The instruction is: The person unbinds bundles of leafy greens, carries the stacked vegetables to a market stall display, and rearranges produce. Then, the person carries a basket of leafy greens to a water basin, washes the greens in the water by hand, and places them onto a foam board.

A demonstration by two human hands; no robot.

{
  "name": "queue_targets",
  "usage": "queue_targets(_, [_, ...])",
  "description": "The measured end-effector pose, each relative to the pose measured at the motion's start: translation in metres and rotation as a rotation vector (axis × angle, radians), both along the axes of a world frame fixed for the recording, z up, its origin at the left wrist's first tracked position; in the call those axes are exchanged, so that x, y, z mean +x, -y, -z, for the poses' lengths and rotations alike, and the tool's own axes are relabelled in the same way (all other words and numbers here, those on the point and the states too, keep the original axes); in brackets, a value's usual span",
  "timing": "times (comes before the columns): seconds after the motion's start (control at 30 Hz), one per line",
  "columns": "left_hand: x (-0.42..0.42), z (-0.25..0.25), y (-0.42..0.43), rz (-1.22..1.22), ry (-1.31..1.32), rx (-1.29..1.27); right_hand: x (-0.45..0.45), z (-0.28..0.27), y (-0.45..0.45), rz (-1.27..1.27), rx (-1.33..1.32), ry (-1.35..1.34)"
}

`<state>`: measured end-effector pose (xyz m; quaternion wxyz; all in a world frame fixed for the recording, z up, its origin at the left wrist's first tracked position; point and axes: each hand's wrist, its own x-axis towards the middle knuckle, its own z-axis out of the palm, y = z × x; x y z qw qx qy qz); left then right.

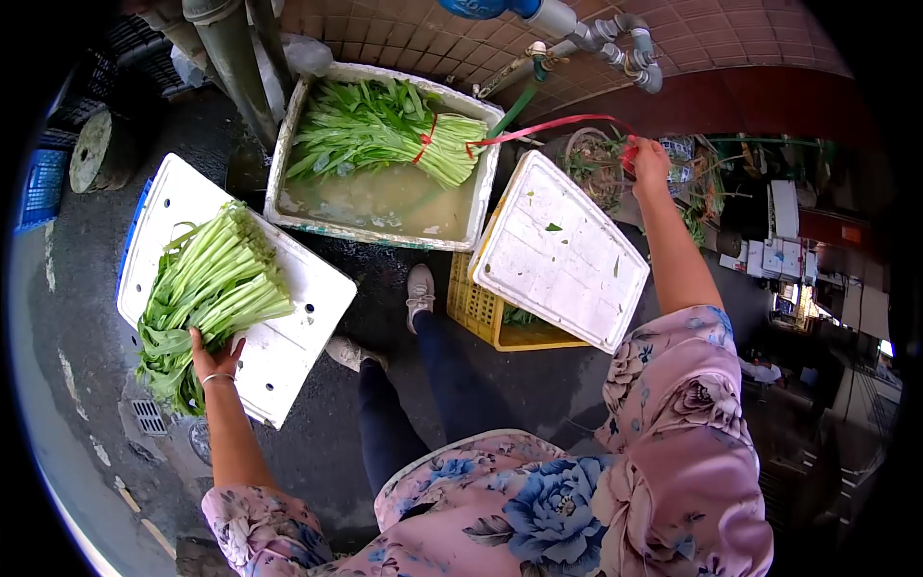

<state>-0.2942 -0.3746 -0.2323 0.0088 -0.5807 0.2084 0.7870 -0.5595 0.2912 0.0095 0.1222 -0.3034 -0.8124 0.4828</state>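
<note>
A loose pile of long-stemmed leafy greens [223,279] lies on a white foam lid [312,337] at the left. My left hand [213,360] rests against its leafy end with the fingers spread. Raised at the right, my right hand [650,165] is closed round a red ribbon [567,119]. That ribbon runs taut leftward to the stem end of a second bunch of greens [370,135]. A red tie circles this bunch, which sits in a white foam box [375,234] of cloudy water.
Right of the box, another foam lid [567,255] with leaf scraps rests over a yellow crate [471,300]. A green hose [519,104] drops from a tap on the tiled wall into the box. Pipes [236,67] stand behind; a drain grate [148,417] is at lower left.
</note>
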Motion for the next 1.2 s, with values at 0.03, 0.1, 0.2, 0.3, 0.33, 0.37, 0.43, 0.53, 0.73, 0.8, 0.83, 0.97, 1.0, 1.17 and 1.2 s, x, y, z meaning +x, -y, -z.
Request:
queue_targets(0.03, [0.001, 0.001, -0.001, -0.003, 0.000, 0.001, -0.014, -0.012, -0.010, 0.042, 0.124, 0.005])
queue_targets(0.1, [-0.001, 0.003, -0.004, -0.009, -0.008, 0.011, -0.030, -0.027, -0.032, 0.088, 0.309, 0.173])
queue_targets(0.2, [0.004, 0.011, -0.001, -0.019, -0.043, 0.032, -0.059, 0.014, -0.050, -0.106, 0.818, 0.703])
queue_targets(0.3, [0.006, 0.018, -0.007, -0.056, -0.066, -0.021, -0.043, 0.072, 0.068, -0.635, 0.976, 0.531])
queue_targets(0.33, [0.001, 0.004, -0.014, -0.086, -0.043, -0.062, -0.026, 0.086, 0.128, -0.833, 0.605, 0.456])
queue_targets(0.37, [0.000, -0.001, -0.016, -0.094, -0.032, -0.085, -0.016, 0.118, 0.169, -0.992, 0.272, 0.444])
queue_targets(0.43, [0.000, 0.000, -0.016, -0.112, -0.032, -0.080, 0.010, 0.132, 0.287, -1.408, 0.444, 0.371])
queue_targets(0.53, [0.003, 0.006, -0.015, -0.115, -0.037, -0.087, 0.024, 0.143, 0.449, -1.543, 0.243, 0.203])
queue_targets(0.73, [0.000, -0.004, -0.020, -0.231, -0.057, -0.112, 0.004, 0.224, 0.661, -1.677, 0.130, 0.568])
queue_targets(0.8, [0.000, -0.003, -0.023, -0.299, -0.139, -0.128, 0.022, 0.217, 0.680, -1.773, 0.027, 1.086])
queue_targets(0.83, [-0.001, -0.005, -0.025, -0.324, -0.166, -0.140, 0.029, 0.232, 0.682, -1.801, 0.067, 1.194])
queue_targets(0.97, [-0.004, -0.011, -0.027, -0.465, -0.249, -0.093, 0.030, 0.241, 0.684, -2.013, 0.048, 1.338])
queue_targets(1.0, [-0.005, -0.005, -0.029, -0.492, -0.249, -0.094, 0.029, 0.242, 0.685, -2.043, 0.017, 1.397])
queue_targets(1.17, [-0.012, 0.010, -0.039, -0.672, -0.371, -0.202, 0.048, 0.213, 0.679, -1.995, -0.045, 1.190])
queue_targets(1.2, [-0.011, 0.005, -0.041, -0.676, -0.455, -0.239, 0.049, 0.198, 0.681, -2.004, -0.035, 1.188])
